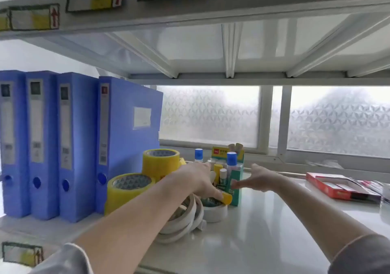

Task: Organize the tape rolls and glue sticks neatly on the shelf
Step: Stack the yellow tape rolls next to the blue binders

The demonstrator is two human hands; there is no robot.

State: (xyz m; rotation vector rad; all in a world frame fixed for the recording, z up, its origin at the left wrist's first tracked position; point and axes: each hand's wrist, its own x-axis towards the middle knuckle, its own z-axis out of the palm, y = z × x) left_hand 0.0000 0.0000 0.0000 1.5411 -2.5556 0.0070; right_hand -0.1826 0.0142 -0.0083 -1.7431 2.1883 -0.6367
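Yellow-capped glue stick (219,197) sits pinched in the left hand (198,181) above the white tape rolls (185,216). Right hand (258,178) hovers open beside the green box (235,181), holding nothing.

Bare forearms — grey sleeves (69,259) pushed up above both wrists.

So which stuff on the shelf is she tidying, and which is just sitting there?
For the job: yellow tape rolls, white tape rolls, glue sticks, green glue box, left hand, right hand.

Just lying about: blue file boxes, red box.
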